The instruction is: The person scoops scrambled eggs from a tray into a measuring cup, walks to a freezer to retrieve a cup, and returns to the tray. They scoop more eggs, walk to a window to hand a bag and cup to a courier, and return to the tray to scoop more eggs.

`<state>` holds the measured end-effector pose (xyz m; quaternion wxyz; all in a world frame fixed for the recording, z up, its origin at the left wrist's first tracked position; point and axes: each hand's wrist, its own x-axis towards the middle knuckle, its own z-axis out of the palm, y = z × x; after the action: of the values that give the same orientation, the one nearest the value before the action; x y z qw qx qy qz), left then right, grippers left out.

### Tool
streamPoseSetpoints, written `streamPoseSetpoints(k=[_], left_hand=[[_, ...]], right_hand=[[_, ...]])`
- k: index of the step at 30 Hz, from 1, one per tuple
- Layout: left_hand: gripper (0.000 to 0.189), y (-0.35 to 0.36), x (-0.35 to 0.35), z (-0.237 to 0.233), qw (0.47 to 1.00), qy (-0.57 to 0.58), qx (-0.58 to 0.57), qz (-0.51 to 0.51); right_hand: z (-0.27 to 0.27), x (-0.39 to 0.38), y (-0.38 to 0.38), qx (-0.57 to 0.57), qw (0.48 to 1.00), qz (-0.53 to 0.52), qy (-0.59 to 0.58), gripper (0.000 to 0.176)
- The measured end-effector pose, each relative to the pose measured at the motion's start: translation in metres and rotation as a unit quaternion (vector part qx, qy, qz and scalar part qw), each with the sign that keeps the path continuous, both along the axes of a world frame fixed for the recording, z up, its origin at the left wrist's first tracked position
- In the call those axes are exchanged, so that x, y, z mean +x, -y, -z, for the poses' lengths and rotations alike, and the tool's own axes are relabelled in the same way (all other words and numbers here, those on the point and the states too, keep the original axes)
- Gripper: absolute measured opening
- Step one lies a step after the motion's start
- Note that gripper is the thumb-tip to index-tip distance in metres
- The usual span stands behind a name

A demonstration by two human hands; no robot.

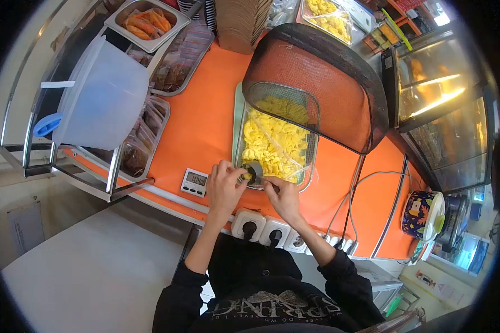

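Observation:
A tray [315,152] of yellow food pieces [269,144], partly under clear plastic, lies in front of me. At its near left corner is a small round grey scoop [255,171], like a measuring cup, with dark and yellow bits inside. My right hand [284,198] is closed at the scoop's right side, apparently around its handle, which the fingers mostly hide. My left hand [224,187] is at the left rim, fingers pinched at a small yellow piece [246,176]. A black mesh food cover [316,83] is tilted over the tray's far end.
A small digital timer [194,182] sits left of my left hand. Power sockets [259,228] with plugs line the counter's front edge. Left are a translucent tub [103,97] and metal trays of bagged food [183,58]. A glass display case [441,105] and cables [351,194] are right.

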<state>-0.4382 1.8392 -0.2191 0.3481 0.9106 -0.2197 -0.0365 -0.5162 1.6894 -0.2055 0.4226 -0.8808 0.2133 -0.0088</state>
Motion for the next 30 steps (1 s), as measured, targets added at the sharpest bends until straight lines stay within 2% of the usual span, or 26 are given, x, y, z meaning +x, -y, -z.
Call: streamPoseSetpoints(k=[3,6,12,15,17,18,20,21,23,24,26,28,30], left_hand=[[0.023,0.003,0.001,-0.009,0.999,-0.001,0.023,0.025],[0.022,0.004,0.005,-0.015,0.998,0.015,0.040,0.053],[0.019,0.007,0.006,-0.014,0.996,0.022,0.035,0.083],[0.017,0.008,0.004,-0.008,0.997,0.049,0.007,0.066],[0.018,0.005,0.004,-0.010,0.994,0.079,-0.075,0.021],[0.018,0.003,0.005,-0.015,0.993,0.086,-0.077,0.022],[0.016,-0.003,0.003,-0.034,0.985,0.044,-0.161,-0.043],[0.016,-0.005,0.002,-0.044,0.985,0.052,-0.162,-0.040],[0.014,-0.008,0.002,-0.063,0.966,-0.031,-0.248,-0.068],[0.012,-0.011,0.000,-0.076,0.947,-0.121,-0.289,-0.068],[0.015,-0.018,-0.007,-0.121,0.876,-0.253,-0.409,-0.040],[0.017,-0.023,-0.019,-0.172,0.828,-0.310,-0.467,0.008],[0.015,-0.022,-0.034,-0.218,0.778,-0.319,-0.521,0.148]], right_hand=[[-0.008,0.001,0.002,0.013,1.000,0.003,0.003,0.019],[-0.019,0.004,0.006,-0.007,1.000,-0.018,-0.020,0.019],[-0.029,0.005,0.007,-0.070,0.995,-0.066,0.022,0.018],[-0.032,0.005,0.007,-0.070,0.997,-0.043,0.016,0.018],[-0.029,0.004,0.010,-0.105,0.994,-0.007,0.030,0.021],[-0.027,0.006,0.012,-0.106,0.994,-0.006,0.037,0.021],[-0.018,0.009,0.015,-0.207,0.976,-0.059,0.044,0.030],[-0.010,0.007,0.013,-0.209,0.975,-0.055,0.052,0.030],[0.004,0.001,0.003,-0.260,0.959,-0.110,-0.024,0.039],[-0.007,-0.004,-0.004,-0.225,0.969,-0.099,-0.036,0.042],[-0.037,-0.015,-0.008,-0.222,0.973,-0.057,0.020,0.041],[-0.053,-0.030,-0.004,-0.220,0.972,-0.019,0.075,0.040],[-0.062,-0.046,0.009,-0.130,0.985,0.082,0.075,0.038]])
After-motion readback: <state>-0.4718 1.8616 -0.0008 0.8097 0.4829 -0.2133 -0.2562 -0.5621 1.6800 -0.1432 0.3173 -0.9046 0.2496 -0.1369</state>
